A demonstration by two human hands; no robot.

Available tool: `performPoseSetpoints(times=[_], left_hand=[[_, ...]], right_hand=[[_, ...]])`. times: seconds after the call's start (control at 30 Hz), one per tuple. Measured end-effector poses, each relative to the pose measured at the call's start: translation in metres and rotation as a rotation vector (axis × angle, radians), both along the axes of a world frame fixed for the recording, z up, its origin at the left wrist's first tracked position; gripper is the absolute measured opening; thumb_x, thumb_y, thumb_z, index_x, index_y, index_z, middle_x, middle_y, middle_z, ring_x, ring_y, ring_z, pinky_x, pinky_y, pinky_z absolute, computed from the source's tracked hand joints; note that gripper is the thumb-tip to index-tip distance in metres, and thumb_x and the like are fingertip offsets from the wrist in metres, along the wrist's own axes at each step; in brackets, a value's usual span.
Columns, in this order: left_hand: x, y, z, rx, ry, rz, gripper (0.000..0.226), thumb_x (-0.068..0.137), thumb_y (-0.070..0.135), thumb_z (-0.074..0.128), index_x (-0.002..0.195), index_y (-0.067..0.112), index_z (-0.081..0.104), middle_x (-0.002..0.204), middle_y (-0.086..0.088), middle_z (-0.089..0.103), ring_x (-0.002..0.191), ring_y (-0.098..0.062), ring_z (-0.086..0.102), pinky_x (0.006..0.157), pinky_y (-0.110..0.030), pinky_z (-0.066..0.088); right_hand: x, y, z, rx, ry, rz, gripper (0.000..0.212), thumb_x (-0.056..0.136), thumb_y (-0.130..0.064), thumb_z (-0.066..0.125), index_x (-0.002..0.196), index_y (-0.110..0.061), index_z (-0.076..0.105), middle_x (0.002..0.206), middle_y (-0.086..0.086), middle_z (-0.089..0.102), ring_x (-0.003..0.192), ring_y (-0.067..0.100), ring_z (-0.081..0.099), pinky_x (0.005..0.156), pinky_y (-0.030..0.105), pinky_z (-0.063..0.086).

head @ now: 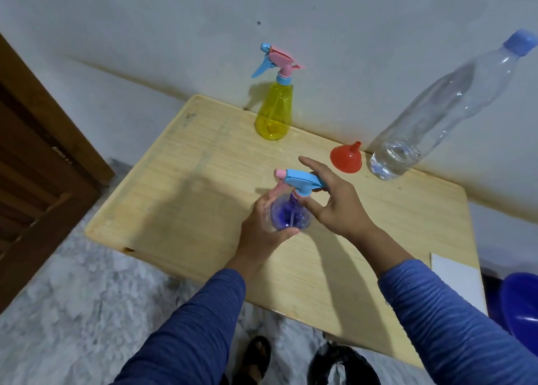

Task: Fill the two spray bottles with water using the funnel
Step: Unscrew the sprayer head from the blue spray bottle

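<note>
The left hand (263,227) is wrapped around the lower body of the purple spray bottle (289,214), which stands on the wooden table (203,186) near its middle. The right hand (334,201) is at the neck of the same bottle: thumb and fingers are pinched around the collar under the blue and pink spray head (302,180), and the forefinger points away, straight out.

Far from the hands, at the back edge of the table, the yellow spray bottle (275,108) stands upright with its head on. To the right, the red funnel (346,159) sits with its wide mouth down, just beside a clear water bottle (436,108) with a blue cap and a little water at the bottom.

The table stands against a pale wall (349,20). Its left and near parts are bare. On the near right corner lies a white sheet (457,279), and beyond that edge a blue basin (521,306) shows. A brown door (37,166) is at the left, and the floor (72,312) is grey and mottled.
</note>
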State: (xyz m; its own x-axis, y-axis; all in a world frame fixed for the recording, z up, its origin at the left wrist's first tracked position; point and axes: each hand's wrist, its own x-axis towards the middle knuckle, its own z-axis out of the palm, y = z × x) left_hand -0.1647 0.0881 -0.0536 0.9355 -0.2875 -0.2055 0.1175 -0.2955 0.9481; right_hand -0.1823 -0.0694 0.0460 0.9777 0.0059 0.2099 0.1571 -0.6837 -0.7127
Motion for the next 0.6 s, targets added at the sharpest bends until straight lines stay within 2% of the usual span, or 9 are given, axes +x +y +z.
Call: performPoseSetpoints(times=[0.07, 0.17, 0.23, 0.33, 0.4, 0.47, 0.6], left_hand=[[0.0002, 0.0005, 0.0006, -0.005, -0.005, 0.0, 0.084, 0.062, 0.024, 0.087, 0.133, 0.023, 0.041, 0.12, 0.02, 0.051, 0.104, 0.003, 0.052, 0.073, 0.007, 0.034], [0.0006, 0.0004, -0.0009, -0.004, -0.016, -0.013, 0.084, 0.061, 0.026, 0.087, 0.132, 0.026, 0.042, 0.122, 0.019, 0.052, 0.105, 0.005, 0.054, 0.077, 0.004, 0.038], [0.0004, 0.0007, 0.0, -0.021, -0.014, -0.021, 0.085, 0.061, 0.027, 0.087, 0.133, 0.027, 0.041, 0.123, 0.02, 0.052, 0.103, 0.009, 0.054, 0.081, 0.001, 0.04], [0.0004, 0.0004, 0.0024, -0.025, -0.009, -0.026, 0.083, 0.064, 0.022, 0.085, 0.134, 0.024, 0.041, 0.12, 0.018, 0.051, 0.096, 0.01, 0.052, 0.072, 0.006, 0.037], [0.0003, -0.0001, 0.0031, -0.021, -0.022, -0.024, 0.084, 0.063, 0.024, 0.086, 0.134, 0.024, 0.041, 0.122, 0.016, 0.052, 0.099, 0.006, 0.053, 0.072, 0.006, 0.036], [0.0005, -0.0004, 0.0023, -0.016, -0.034, -0.026, 0.088, 0.06, 0.03, 0.086, 0.135, 0.025, 0.04, 0.124, 0.016, 0.053, 0.106, 0.002, 0.054, 0.076, 0.002, 0.038], [-0.0004, 0.0001, 0.0018, -0.016, -0.021, -0.01, 0.087, 0.063, 0.025, 0.086, 0.136, 0.02, 0.04, 0.123, 0.016, 0.052, 0.109, 0.0, 0.053, 0.076, 0.005, 0.037]], right_hand=[[0.0011, 0.0004, 0.0009, -0.013, 0.034, 0.027, 0.07, 0.077, -0.015, 0.076, 0.137, -0.029, 0.042, 0.122, -0.005, 0.056, 0.103, 0.008, 0.053, 0.088, 0.013, 0.044], [0.0044, 0.0026, 0.0005, -0.056, 0.001, -0.024, 0.069, 0.07, -0.019, 0.082, 0.13, -0.027, 0.052, 0.112, -0.002, 0.06, 0.095, 0.012, 0.053, 0.079, 0.021, 0.046], [0.0041, 0.0009, 0.0018, -0.027, -0.003, -0.016, 0.064, 0.075, -0.016, 0.078, 0.132, -0.027, 0.051, 0.115, -0.005, 0.06, 0.096, 0.011, 0.056, 0.08, 0.018, 0.046], [0.0042, -0.0022, 0.0049, -0.012, 0.04, 0.045, 0.069, 0.077, -0.018, 0.076, 0.136, -0.032, 0.043, 0.119, -0.006, 0.057, 0.099, 0.005, 0.054, 0.085, 0.01, 0.044], [0.0059, -0.0015, 0.0047, -0.034, 0.043, 0.029, 0.072, 0.071, -0.02, 0.082, 0.133, -0.03, 0.047, 0.115, -0.004, 0.058, 0.097, 0.008, 0.053, 0.08, 0.013, 0.044], [0.0063, -0.0011, 0.0043, -0.043, 0.021, 0.006, 0.066, 0.074, -0.019, 0.079, 0.132, -0.028, 0.05, 0.117, -0.004, 0.06, 0.098, 0.012, 0.055, 0.078, 0.017, 0.045], [0.0041, -0.0025, 0.006, -0.043, 0.036, 0.059, 0.068, 0.081, -0.015, 0.072, 0.139, -0.031, 0.04, 0.122, -0.003, 0.058, 0.1, 0.009, 0.053, 0.085, 0.014, 0.046]])
